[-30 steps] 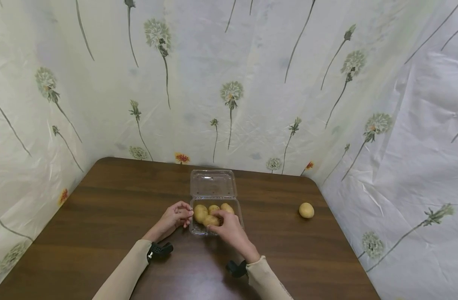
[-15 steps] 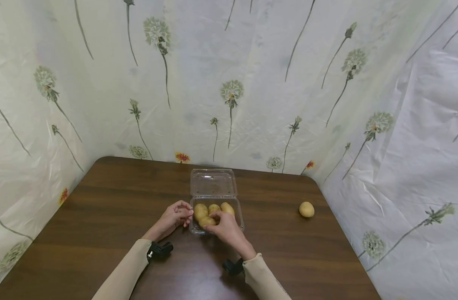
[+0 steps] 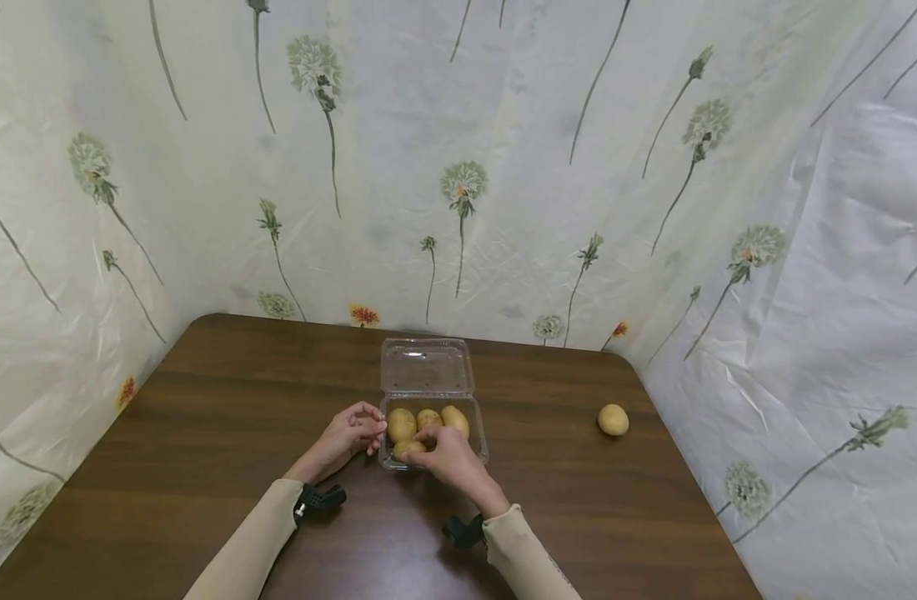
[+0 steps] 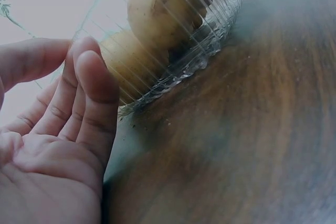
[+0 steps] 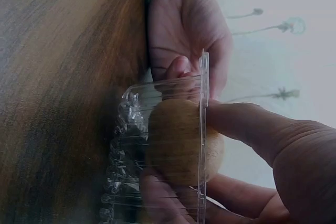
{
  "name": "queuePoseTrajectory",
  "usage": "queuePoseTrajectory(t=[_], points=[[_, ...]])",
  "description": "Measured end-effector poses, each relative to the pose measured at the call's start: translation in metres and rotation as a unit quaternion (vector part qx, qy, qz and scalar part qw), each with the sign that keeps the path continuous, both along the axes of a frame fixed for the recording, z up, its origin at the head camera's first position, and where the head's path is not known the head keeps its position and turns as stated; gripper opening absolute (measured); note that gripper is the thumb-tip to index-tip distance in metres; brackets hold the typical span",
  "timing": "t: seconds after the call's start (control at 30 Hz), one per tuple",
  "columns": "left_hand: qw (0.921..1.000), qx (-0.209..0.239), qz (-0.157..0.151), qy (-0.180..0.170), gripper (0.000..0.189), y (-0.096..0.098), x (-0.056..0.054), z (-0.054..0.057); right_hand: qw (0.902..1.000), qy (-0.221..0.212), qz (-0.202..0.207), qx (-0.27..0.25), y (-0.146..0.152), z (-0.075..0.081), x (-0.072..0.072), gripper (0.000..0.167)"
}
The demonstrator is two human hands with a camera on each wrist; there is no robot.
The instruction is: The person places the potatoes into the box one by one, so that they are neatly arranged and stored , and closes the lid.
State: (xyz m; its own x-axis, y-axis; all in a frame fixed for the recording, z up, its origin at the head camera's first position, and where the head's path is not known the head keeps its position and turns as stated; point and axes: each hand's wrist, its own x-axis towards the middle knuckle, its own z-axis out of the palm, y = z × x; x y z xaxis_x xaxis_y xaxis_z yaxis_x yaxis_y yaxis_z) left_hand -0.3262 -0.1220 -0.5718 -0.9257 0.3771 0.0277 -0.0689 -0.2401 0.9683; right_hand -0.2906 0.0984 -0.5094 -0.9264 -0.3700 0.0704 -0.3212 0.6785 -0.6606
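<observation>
A clear plastic clamshell container [image 3: 483, 427] stands on the brown table, its lid [image 3: 427, 367] folded back. With thumb and fingertips, my left hand [image 3: 346, 435] pinches the rim of its left side. My right hand [image 3: 458, 463] reaches over the front wall and grips a potato [image 3: 408, 451] in the front left of the container. Seen from the right wrist, this potato [image 5: 176, 142] sits behind the ribbed clear wall between thumb and fingers. Behind it lie three more potatoes: a left one [image 3: 401, 424], a middle one [image 3: 428, 417] and a right one [image 3: 455, 421].
A single potato [image 3: 613, 420] lies on the table [image 3: 548, 467] to the right, near the side edge. Flower-printed sheeting [image 3: 398, 167] hangs behind the table and along both sides. Each wrist wears a black camera mount.
My right hand has shifted a little left and toward me inside the container, bringing the gripped potato to the front left. The left hand keeps its place at the rim.
</observation>
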Motion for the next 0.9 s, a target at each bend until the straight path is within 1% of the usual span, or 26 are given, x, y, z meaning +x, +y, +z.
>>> queuePoseTrajectory(t=[0.47,0.9], points=[[1.0000,0.000,-0.004,0.005,0.016,-0.0004,0.0004,0.0009,0.9996,-0.003,0.012,0.025,0.0001,0.0004,-0.0026,0.029],[1.0000,0.000,-0.006,0.007,0.016,-0.0008,-0.0001,0.0006,0.9995,-0.017,0.008,0.024,0.0006,0.0006,-0.0025,0.028]])
